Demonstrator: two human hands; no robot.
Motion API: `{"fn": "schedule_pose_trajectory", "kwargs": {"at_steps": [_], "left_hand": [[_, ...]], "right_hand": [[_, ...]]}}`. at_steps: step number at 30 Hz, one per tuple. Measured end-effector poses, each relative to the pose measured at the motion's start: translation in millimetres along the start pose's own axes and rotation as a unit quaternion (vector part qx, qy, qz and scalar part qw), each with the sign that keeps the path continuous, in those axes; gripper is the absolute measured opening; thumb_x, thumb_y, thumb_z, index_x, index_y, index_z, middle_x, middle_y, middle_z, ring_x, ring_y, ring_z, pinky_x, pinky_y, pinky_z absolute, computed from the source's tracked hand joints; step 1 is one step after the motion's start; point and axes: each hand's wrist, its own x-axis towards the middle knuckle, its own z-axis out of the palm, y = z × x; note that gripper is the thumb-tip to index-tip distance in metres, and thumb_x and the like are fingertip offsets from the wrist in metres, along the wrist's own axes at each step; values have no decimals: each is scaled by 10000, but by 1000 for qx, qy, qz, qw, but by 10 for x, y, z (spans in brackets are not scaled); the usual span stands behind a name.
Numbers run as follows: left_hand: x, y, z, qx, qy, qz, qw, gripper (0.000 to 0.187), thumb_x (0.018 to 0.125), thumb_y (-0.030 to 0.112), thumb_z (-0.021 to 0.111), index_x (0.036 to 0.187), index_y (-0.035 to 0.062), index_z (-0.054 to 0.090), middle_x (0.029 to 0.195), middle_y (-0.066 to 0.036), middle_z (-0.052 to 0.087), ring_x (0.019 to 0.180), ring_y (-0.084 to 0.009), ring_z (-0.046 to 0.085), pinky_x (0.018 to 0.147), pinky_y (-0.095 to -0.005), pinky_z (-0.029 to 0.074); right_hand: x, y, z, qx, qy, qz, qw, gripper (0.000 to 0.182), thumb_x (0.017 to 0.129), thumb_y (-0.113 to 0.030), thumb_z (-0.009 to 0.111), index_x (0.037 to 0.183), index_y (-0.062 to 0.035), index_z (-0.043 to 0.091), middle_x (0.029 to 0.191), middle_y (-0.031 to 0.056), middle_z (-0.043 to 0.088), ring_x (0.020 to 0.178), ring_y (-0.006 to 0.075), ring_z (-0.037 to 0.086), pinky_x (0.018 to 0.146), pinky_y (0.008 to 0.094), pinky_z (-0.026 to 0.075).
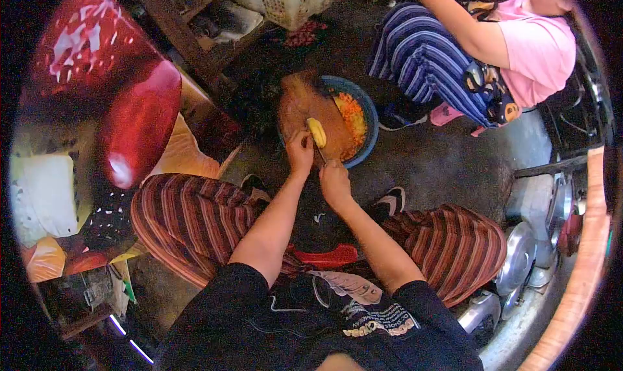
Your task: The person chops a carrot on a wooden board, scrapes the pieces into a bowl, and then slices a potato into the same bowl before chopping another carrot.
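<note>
Head view: the left hand [300, 151] is clamping on the near end of an elongated yellow food piece [317, 132], its fingers closing against the side of the item. The yellow piece is lying on a wooden board [298, 105], just ahead and to the right of the left hand. The right hand [335, 181] is wrapping around the handle of a knife [322, 155], and the blade is extending forward and left from this hand toward the near end of the piece. Blade contact is remaining unclear at this resolution.

The board is resting over a blue basin [372, 131], whose rim is curving ahead and to the right of the right hand. Small orange pieces [352, 116] are filling the visible part of the basin, ahead of the right hand and beside the board edge. A co-worker in a pink shirt [535, 53] is sitting well ahead and to the right of both hands. A white crate [290, 1] is standing far ahead of the left hand.
</note>
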Motion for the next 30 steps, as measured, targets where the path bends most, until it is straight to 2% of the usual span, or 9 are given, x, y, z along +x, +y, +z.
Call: {"fn": "schedule_pose_trajectory", "kwargs": {"at_steps": [5,7,13,17,19,20,26,29,30], "left_hand": [[10,60,-25,-20,2,-13,1000,82,724,-30,564,806,-28,569,858,-159,582,798,-331,577,704,-361,458],[9,39,3,-32,-9,-38,999,82,726,-27,565,808,-28,568,854,-161,577,792,-330,576,702,-365,457],[50,65,61,-27,-35,-69,997,174,727,59,600,873,-25,556,840,-180,554,768,-347,556,693,-396,448],[152,456,114,145,-25,-82,986,352,717,132,633,985,-30,470,925,-215,524,933,-362,508,774,-436,411],[207,674,95,232,6,-30,972,433,712,149,650,1043,-18,426,1009,-215,493,990,-382,468,793,-461,393],[201,610,175,233,7,-30,972,433,712,149,650,1043,-18,426,1009,-215,493,990,-382,468,793,-461,393],[103,359,546,251,-16,-101,963,543,680,95,669,1119,11,361,1066,-207,460,1010,-391,434,831,-464,359],[95,216,469,268,-105,-12,958,529,680,67,651,1126,10,373,1075,-199,457,1024,-385,421,844,-452,352],[99,89,442,247,-122,72,959,501,685,58,640,1115,10,388,1074,-193,458,1027,-383,418,854,-454,344]], "right_hand": [[36,-55,-201,-34,-47,-45,997,246,826,-192,536,882,46,513,825,246,588,777,409,595,659,497,475],[75,-51,-260,71,-76,37,994,263,838,-215,511,896,41,514,788,269,592,753,439,585,669,506,470],[118,-123,-608,77,-99,99,987,314,857,-265,471,910,42,515,769,302,584,755,450,578,685,518,459],[216,-8,-855,98,-78,121,985,322,858,-274,469,906,41,517,777,306,583,756,450,578,692,518,458],[244,67,-980,65,-62,62,994,321,856,-269,475,905,45,516,770,299,587,752,456,576,690,515,460],[287,210,-812,72,-65,139,986,321,858,-275,480,901,41,515,784,295,589,769,459,573,696,512,458],[265,391,-771,52,-65,143,986,334,863,-318,464,928,2,533,761,253,610,724,417,603,655,489,495],[244,498,-691,32,-67,128,989,339,863,-323,469,914,6,532,748,245,610,714,411,605,645,485,498],[241,524,-673,34,-68,131,988,339,863,-323,469,914,6,532,748,245,610,714,411,605,645,485,498]]}}
